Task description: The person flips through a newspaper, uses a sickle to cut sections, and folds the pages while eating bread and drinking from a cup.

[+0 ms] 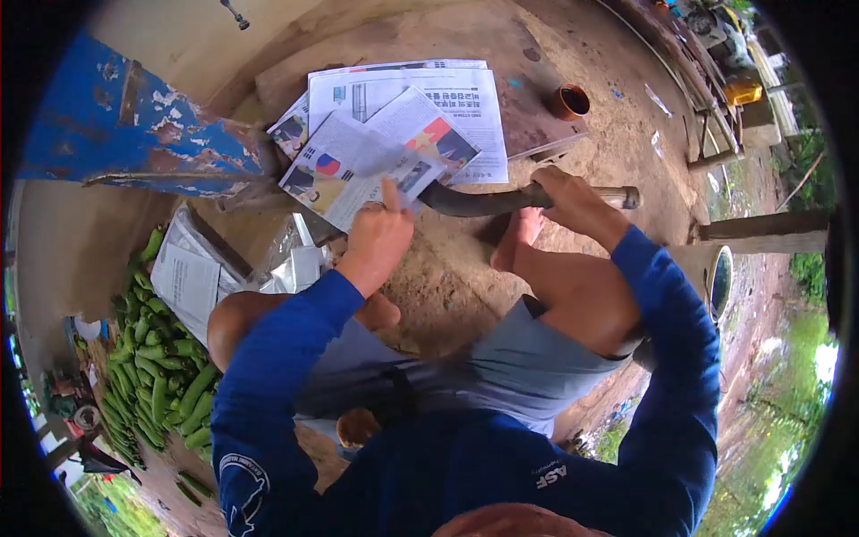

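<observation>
My right hand (573, 204) is wrapped around the wooden handle of a machete (479, 204) with a dark, curved blade. The blade points left, and its tip passes beneath the near right edge of a folded newspaper sheet (353, 179). At that sheet's near edge is my left hand (379, 240), its index finger stretched over the paper and its other fingers curled at the edge. More newspaper sheets (488, 121) lie fanned out under and behind it, on a low wooden board (537, 134).
A brown cup (570, 103) stands on the board's right side. Left of my knee lie a folded newspaper bundle (185, 273), clear plastic (291, 259) and a heap of long green vegetables (152, 358). A blue, peeling panel (134, 125) juts in at left. A bucket (718, 277) is at right.
</observation>
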The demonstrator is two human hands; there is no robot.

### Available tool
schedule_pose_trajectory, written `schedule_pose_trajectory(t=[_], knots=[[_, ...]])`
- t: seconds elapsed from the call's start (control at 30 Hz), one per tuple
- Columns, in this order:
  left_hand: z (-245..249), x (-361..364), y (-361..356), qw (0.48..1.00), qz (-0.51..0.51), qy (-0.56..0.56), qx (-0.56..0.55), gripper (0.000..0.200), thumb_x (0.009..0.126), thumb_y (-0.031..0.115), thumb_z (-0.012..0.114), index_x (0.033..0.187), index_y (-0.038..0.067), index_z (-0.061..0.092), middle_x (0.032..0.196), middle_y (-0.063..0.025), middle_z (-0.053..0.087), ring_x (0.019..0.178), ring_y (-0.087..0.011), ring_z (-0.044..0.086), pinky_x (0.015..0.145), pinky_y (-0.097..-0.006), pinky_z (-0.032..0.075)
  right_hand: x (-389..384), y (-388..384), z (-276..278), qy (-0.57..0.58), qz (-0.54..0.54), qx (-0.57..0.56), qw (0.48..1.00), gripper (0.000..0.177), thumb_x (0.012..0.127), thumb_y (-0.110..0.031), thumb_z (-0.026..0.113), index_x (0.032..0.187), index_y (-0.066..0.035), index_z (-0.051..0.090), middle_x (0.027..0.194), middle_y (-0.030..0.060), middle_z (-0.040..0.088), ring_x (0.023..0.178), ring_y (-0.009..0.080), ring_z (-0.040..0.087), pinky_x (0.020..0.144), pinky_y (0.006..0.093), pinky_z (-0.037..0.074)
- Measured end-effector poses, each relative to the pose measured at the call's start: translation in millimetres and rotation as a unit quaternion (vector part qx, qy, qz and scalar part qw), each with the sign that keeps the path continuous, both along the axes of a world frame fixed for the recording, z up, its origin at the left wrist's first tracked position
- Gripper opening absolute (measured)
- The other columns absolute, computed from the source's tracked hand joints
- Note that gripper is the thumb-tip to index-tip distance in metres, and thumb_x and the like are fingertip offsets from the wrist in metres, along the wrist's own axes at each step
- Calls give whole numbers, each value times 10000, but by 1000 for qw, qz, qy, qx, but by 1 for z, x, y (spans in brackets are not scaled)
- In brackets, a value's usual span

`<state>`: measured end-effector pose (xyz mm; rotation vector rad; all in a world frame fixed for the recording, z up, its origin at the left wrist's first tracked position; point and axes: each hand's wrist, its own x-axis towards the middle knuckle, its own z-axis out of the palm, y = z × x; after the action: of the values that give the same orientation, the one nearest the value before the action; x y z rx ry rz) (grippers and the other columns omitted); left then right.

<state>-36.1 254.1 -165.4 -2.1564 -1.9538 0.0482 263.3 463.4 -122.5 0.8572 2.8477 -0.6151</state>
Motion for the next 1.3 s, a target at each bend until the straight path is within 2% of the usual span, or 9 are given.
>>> schedule_pose_trajectory(t=[0.13,0.2,0.3,0.4,0.5,0.6,0.8,1.03,1.3], knots=[[-9,-2,-1,971,-70,-178,-144,252,823,260,709,960,50,738,1433,-292,513,1057,-410,671,889,-536,526,-2,11,-39,-22,9,22,999,541,767,-44,764,1238,-56,498,1167,225,578,1033,469,646,843,533,547],[-19,-8,16,912,-58,-353,-202,392,871,331,700,1135,43,727,1509,-270,451,1226,-477,586,1013,-620,449,-5,14,-48,-11,14,46,999,554,766,-36,761,1249,-51,490,1180,230,571,1031,475,645,846,542,547],[-33,-11,36,955,116,-271,-26,646,942,482,618,1417,49,559,1589,-266,343,1398,-525,404,1124,-696,270,-12,22,-64,3,16,44,999,572,765,-16,748,1279,-57,501,1200,235,571,1027,475,645,855,555,547],[-78,-36,63,932,278,-233,24,798,974,603,512,1546,62,380,1617,-269,290,1492,-509,229,1160,-704,159,-19,24,-73,10,14,47,999,564,773,-20,740,1288,-68,514,1214,229,578,1040,460,647,866,549,545],[-98,-48,74,920,320,-218,60,851,965,654,476,1557,55,354,1635,-266,253,1509,-497,188,1159,-709,134,-18,19,-69,-14,7,27,1000,553,782,-28,732,1291,-77,523,1226,218,590,1067,436,647,884,534,540],[-109,-50,68,957,252,-120,75,869,956,658,497,1569,64,339,1631,-269,261,1504,-493,203,1157,-715,122,-12,24,-78,-40,1,20,999,568,774,-42,749,1294,-84,524,1225,206,599,1094,420,641,894,522,534],[-99,-70,71,988,73,-133,36,894,936,672,528,1579,82,336,1633,-264,259,1514,-462,206,1189,-670,95,-12,35,-94,-33,8,29,999,538,769,-72,768,1258,-94,543,1156,185,617,1097,417,634,879,529,518],[-97,-77,67,988,47,-146,22,960,900,728,534,1588,92,327,1636,-265,251,1516,-456,206,1201,-659,80,10,34,-84,-63,0,9,998,345,844,-126,702,1157,-97,558,1079,163,613,1038,411,637,811,534,510],[-92,-75,68,988,56,-145,14,1025,842,786,552,1582,108,345,1651,-243,220,1523,-446,172,1208,-649,71,-12,35,-72,-65,16,68,995,355,840,-140,711,1157,-111,553,1145,141,645,1091,366,649,849,572,489]])
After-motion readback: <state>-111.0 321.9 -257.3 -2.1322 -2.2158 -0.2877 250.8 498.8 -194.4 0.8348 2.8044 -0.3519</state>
